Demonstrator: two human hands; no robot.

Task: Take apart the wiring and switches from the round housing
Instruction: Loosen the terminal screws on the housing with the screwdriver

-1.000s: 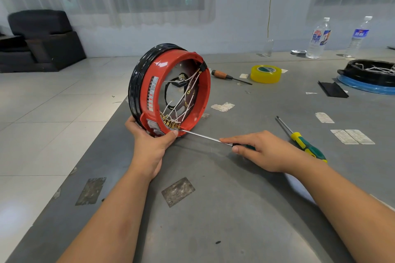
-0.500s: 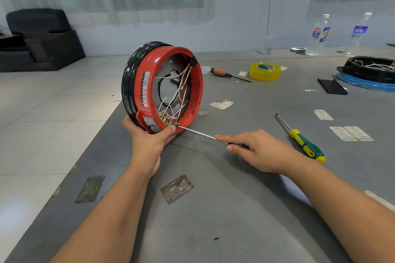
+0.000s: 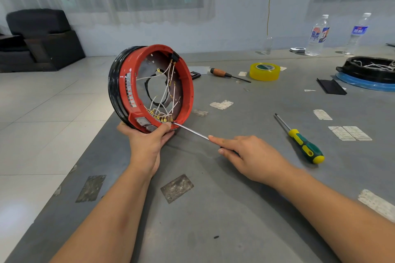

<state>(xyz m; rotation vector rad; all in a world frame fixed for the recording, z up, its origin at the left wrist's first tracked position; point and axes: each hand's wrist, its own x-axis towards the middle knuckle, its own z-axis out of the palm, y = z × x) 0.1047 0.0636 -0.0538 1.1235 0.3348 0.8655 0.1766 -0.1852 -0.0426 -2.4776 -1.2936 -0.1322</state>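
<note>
The round housing [image 3: 149,87], a red ring with a black band at its back, stands on edge at the left end of the grey worktop [image 3: 213,209], and over the last second it has been turned and tipped so its open face looks more toward the camera, showing more of the white wiring [image 3: 164,92] and the row of brass terminals [image 3: 159,115] at the bottom. The left hand [image 3: 147,145] cups the ring from beneath, its grip curled round the lower rim with the thumb pressed beside the grey switches [image 3: 145,124]. Just right of that, the thin metal shaft of a screwdriver [image 3: 191,131] has its tip in among the terminals, as it did a second ago; the right hand [image 3: 254,158] has its grip clamped on the hidden handle, forefinger laid straight along the shaft. Judging by this, the turn gave a better line on the terminals, and the wires look mostly still attached, so the task seems at an early stage. Farther right lie a green and yellow screwdriver [image 3: 303,143], a wooden-handled one [image 3: 226,74], a roll of yellow tape [image 3: 264,71], paper scraps, a black and blue housing [image 3: 367,74] and two water bottles [image 3: 317,35]. Beyond the worktop are pale floor tiles, a dark sofa [image 3: 38,38] at far left and curtained windows.
</note>
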